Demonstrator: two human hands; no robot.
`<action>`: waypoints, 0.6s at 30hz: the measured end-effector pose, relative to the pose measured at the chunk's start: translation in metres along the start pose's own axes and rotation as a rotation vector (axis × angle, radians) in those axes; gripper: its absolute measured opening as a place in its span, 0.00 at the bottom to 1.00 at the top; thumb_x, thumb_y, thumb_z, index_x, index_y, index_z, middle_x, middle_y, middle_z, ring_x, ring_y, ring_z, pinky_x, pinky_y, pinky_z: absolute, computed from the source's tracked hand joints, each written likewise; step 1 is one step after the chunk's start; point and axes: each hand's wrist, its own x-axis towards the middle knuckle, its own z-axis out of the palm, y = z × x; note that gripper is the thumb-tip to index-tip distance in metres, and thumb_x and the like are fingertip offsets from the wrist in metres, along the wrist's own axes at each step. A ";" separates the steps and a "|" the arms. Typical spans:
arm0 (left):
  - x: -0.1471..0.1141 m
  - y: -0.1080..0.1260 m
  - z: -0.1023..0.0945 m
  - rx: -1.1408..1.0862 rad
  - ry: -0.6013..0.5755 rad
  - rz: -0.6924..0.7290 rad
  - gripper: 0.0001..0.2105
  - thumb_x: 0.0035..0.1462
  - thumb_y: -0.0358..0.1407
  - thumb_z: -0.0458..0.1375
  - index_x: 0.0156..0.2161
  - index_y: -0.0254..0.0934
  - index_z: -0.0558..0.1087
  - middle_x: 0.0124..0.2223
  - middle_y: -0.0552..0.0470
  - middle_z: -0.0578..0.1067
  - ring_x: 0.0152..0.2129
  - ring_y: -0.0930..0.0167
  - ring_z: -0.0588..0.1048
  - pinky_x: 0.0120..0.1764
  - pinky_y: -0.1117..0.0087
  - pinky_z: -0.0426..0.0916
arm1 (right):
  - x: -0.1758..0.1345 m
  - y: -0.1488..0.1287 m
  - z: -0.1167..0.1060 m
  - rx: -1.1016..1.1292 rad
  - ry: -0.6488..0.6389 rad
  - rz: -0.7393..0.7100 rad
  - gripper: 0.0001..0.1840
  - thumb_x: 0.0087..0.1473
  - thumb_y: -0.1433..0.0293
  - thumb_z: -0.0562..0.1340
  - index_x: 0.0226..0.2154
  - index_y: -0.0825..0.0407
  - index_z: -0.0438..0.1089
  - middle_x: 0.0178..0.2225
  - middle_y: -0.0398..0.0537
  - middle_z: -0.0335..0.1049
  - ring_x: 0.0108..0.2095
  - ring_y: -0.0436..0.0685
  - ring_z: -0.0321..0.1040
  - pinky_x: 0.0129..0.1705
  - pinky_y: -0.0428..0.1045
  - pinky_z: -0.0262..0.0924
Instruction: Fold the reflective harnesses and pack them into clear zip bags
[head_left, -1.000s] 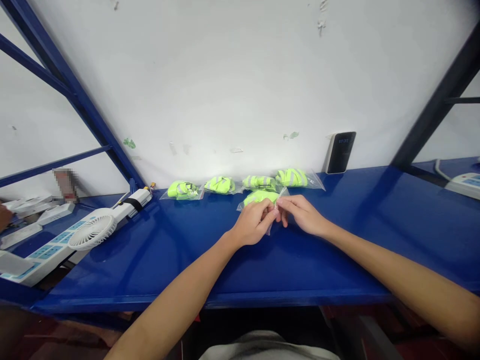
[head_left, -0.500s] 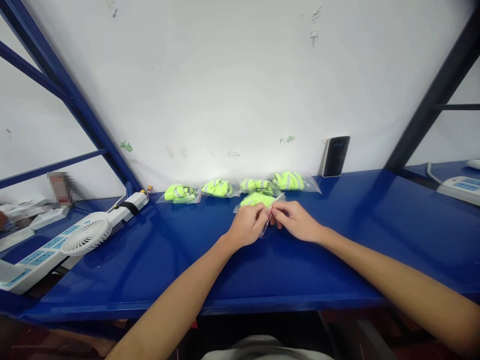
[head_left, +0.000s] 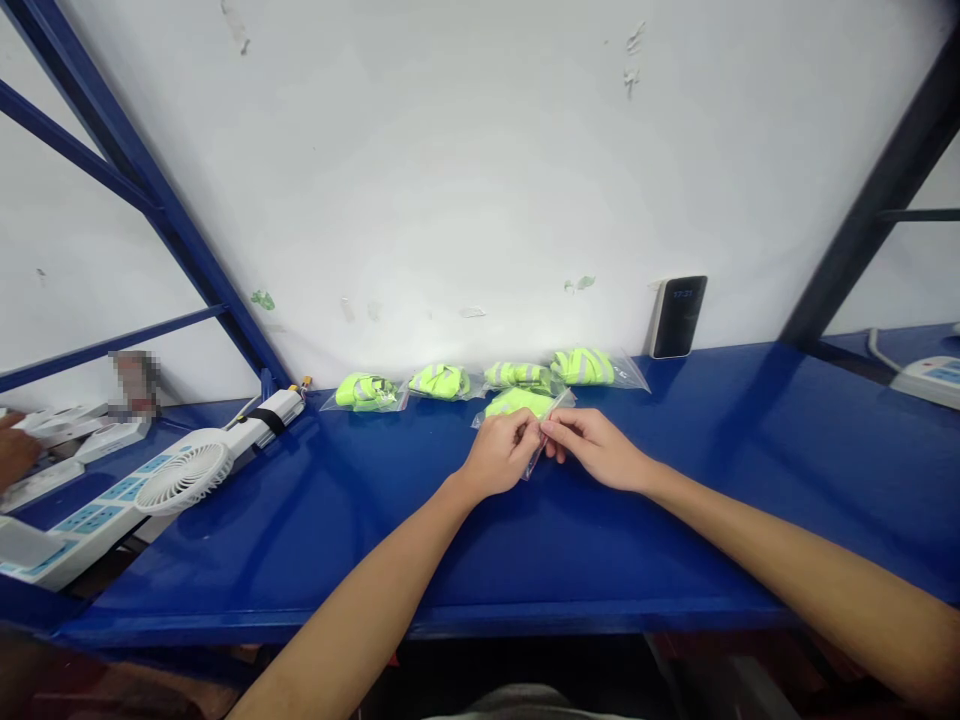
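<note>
Both hands pinch the edge of a clear zip bag (head_left: 537, 458) that holds a folded fluorescent yellow-green garment (head_left: 517, 402) with grey stripes. My left hand (head_left: 501, 450) is closed on the near left part of the bag's edge. Close beside it, my right hand (head_left: 592, 447) grips the same edge between thumb and finger, the fingertips of the two hands almost touching. Part of the bag is hidden behind the fingers. Just beyond, several similar bagged garments lie in a row: one at the left (head_left: 365, 390), one beside it (head_left: 440, 381), and others (head_left: 517, 376) (head_left: 583, 366) farther right.
The blue table (head_left: 675, 540) meets a white wall. At the left lie a white handheld fan (head_left: 184, 478) and a long power strip (head_left: 94, 515). A dark-screened clock device (head_left: 679, 316) leans on the wall. Another person's hand (head_left: 16, 447) shows at the far left.
The whole view has shifted slightly. My hands keep their pinch on the bag's edge, with the fingertips a little closer together. Another person's hand shows more at the left.
</note>
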 end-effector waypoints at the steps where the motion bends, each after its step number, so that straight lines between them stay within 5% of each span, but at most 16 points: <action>1: 0.000 0.000 -0.001 -0.031 -0.022 0.002 0.15 0.65 0.39 0.48 0.29 0.36 0.67 0.24 0.56 0.70 0.21 0.76 0.65 0.29 0.74 0.58 | 0.000 0.000 0.000 -0.006 -0.012 -0.008 0.22 0.64 0.56 0.54 0.27 0.53 0.68 0.27 0.46 0.70 0.28 0.53 0.68 0.34 0.48 0.62; 6: -0.001 -0.002 -0.004 -0.146 -0.103 -0.019 0.15 0.62 0.47 0.54 0.32 0.36 0.67 0.21 0.59 0.68 0.17 0.77 0.63 0.25 0.75 0.56 | 0.000 0.001 -0.002 -0.106 -0.009 -0.063 0.20 0.66 0.57 0.51 0.30 0.52 0.68 0.30 0.45 0.69 0.31 0.54 0.65 0.37 0.48 0.59; 13: 0.002 -0.004 -0.004 -0.127 -0.105 0.043 0.18 0.67 0.43 0.47 0.31 0.36 0.69 0.29 0.52 0.74 0.27 0.73 0.70 0.36 0.72 0.63 | 0.003 0.007 -0.001 -0.126 0.011 -0.038 0.19 0.64 0.57 0.53 0.28 0.51 0.64 0.28 0.43 0.66 0.29 0.53 0.61 0.34 0.48 0.56; 18: 0.002 -0.006 0.003 -0.180 -0.030 -0.081 0.17 0.64 0.43 0.49 0.26 0.36 0.66 0.24 0.56 0.67 0.23 0.74 0.65 0.30 0.72 0.59 | 0.006 0.009 -0.002 -0.075 0.009 -0.014 0.20 0.63 0.55 0.54 0.27 0.51 0.64 0.27 0.42 0.63 0.29 0.53 0.59 0.34 0.48 0.57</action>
